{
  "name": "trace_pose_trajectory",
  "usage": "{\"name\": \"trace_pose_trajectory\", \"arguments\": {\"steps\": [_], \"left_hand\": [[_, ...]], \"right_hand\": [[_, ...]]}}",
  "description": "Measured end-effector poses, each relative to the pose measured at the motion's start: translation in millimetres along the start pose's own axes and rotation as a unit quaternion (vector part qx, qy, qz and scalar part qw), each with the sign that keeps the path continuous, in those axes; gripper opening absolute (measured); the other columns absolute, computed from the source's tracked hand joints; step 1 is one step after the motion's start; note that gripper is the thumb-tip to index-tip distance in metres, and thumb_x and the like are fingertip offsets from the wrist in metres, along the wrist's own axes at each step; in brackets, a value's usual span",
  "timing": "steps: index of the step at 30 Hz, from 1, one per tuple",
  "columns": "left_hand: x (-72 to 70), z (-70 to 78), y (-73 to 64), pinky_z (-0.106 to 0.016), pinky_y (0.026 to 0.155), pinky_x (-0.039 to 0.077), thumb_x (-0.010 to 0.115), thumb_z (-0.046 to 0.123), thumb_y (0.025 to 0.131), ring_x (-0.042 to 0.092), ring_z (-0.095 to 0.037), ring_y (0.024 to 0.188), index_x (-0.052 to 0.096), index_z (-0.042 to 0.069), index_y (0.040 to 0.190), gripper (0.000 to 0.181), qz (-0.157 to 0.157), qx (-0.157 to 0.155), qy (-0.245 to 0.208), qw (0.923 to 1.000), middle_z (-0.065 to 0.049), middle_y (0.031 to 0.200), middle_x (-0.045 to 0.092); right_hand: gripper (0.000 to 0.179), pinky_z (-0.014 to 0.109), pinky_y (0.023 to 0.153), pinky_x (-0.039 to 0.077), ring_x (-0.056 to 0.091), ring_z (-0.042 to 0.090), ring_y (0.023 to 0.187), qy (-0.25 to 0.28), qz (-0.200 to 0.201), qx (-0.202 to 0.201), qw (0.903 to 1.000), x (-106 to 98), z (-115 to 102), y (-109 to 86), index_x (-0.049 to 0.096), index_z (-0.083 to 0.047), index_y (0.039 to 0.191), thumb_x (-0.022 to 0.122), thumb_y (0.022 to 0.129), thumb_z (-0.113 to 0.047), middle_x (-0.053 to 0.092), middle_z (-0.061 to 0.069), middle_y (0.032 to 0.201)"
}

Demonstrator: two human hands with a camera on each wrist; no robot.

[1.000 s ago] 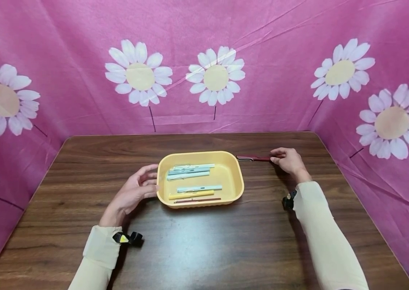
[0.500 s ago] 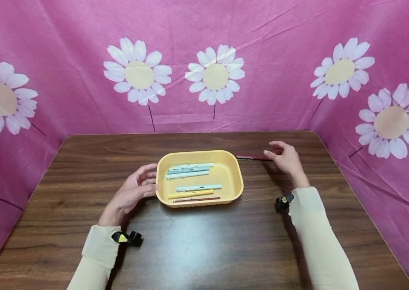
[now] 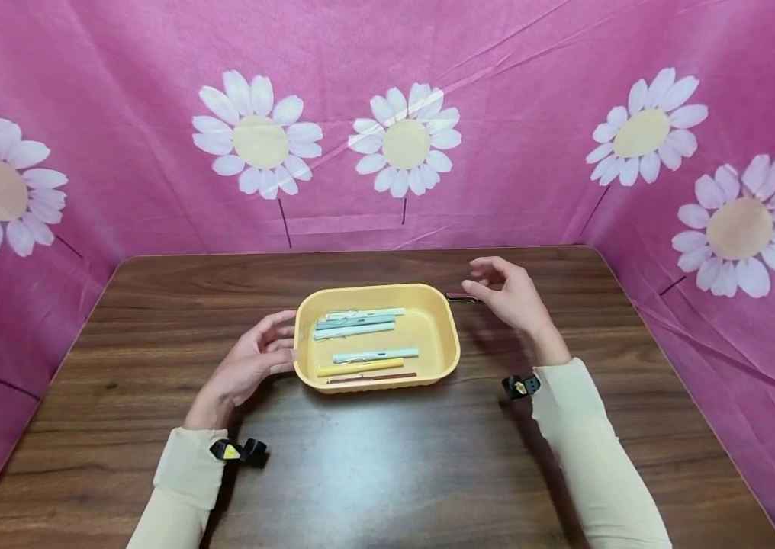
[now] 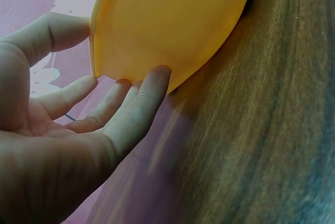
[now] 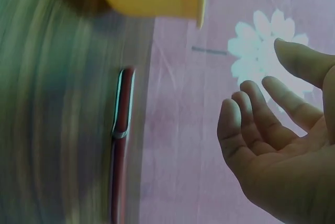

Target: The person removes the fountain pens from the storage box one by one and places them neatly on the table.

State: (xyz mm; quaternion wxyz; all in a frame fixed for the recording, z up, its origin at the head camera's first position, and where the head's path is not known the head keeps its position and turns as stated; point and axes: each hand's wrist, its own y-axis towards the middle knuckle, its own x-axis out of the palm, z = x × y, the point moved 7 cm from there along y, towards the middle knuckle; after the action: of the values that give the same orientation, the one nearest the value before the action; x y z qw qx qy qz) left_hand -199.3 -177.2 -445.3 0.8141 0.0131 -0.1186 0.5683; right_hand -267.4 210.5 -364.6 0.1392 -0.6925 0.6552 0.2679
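A yellow tray (image 3: 432, 339) stands mid-table, holding several pale blue pens (image 3: 356, 332), a yellow pen (image 3: 360, 367) and a thin dark red pen (image 3: 387, 376). My left hand (image 3: 250, 362) is at its left end; in the left wrist view the relaxed fingertips rest against the tray's outer wall (image 4: 167, 20), the thumb at the rim. To the tray's right lies another dark red pen (image 5: 121, 124) with a silver clip, lying on the table. Over this pen hovers my right hand (image 3: 511, 301), holding nothing, fingers loosely bent and apart from it; it hides much of the pen in the head view.
The brown wooden table (image 3: 360, 473) reaches toward me, its far edge just behind the tray. A pink cloth with white daisies (image 3: 404, 145) hangs behind and along both sides. Each sleeve cuff carries a small black device (image 3: 521, 386).
My right hand has let go of the dark red pen on the table, lifted and moved left over it toward the tray. The left hand stays at the tray.
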Motion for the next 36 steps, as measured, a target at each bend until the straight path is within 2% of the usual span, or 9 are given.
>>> {"name": "trace_pose_trajectory", "arguments": {"steps": [8,16,22,31,36], "left_hand": [[0.6,1.4,2.9,-0.039,0.09,0.061,0.059,-0.014,0.091,0.063,-0.024,0.112,0.025,-0.005,0.153,0.072,0.0,0.004,-0.001,1.0,-0.031,0.139,0.039],[1.5,0.1,3.5,-0.04,0.091,0.06,0.059,-0.015,0.091,0.063,-0.024,0.112,0.025,-0.005,0.153,0.072,-0.001,-0.003,-0.002,1.0,-0.033,0.141,0.038],[0.8,-1.0,2.0,-0.039,0.092,0.06,0.06,-0.014,0.091,0.063,-0.024,0.112,0.026,-0.004,0.154,0.072,0.002,-0.006,-0.005,1.0,-0.033,0.14,0.038],[0.9,-2.6,0.8,-0.039,0.092,0.06,0.059,-0.015,0.09,0.063,-0.024,0.112,0.026,-0.005,0.154,0.072,0.0,-0.002,-0.004,1.0,-0.032,0.14,0.039],[0.8,-1.3,0.6,-0.04,0.092,0.06,0.06,-0.014,0.09,0.063,-0.025,0.112,0.026,-0.005,0.153,0.072,0.001,0.002,-0.002,1.0,-0.032,0.139,0.039]], "right_hand": [[0.03,0.025,0.075,0.052,0.061,0.02,0.085,0.022,-0.025,-0.02,0.9993,24.0,-19.9,-2.2,0.066,0.004,0.118,0.074,0.092,-0.009,0.069,0.017,0.099],[0.029,0.034,0.081,0.056,0.064,0.027,0.093,0.061,-0.053,-0.043,0.9958,54.2,-33.4,-11.9,0.067,0.004,0.118,0.074,0.091,-0.005,0.069,0.023,0.11],[0.027,0.036,0.078,0.057,0.064,0.026,0.095,0.071,-0.086,-0.052,0.9924,75.7,-39.7,-14.8,0.068,0.001,0.115,0.075,0.09,-0.006,0.068,0.022,0.114],[0.028,0.043,0.08,0.058,0.065,0.027,0.092,0.078,-0.152,-0.081,0.982,104.0,-38.6,-14.0,0.068,0.007,0.112,0.076,0.089,-0.007,0.068,0.023,0.109],[0.024,0.04,0.077,0.057,0.064,0.024,0.087,0.067,-0.184,-0.108,0.9747,117.0,-40.9,-12.1,0.069,0.007,0.106,0.077,0.088,-0.005,0.068,0.021,0.102]]}}
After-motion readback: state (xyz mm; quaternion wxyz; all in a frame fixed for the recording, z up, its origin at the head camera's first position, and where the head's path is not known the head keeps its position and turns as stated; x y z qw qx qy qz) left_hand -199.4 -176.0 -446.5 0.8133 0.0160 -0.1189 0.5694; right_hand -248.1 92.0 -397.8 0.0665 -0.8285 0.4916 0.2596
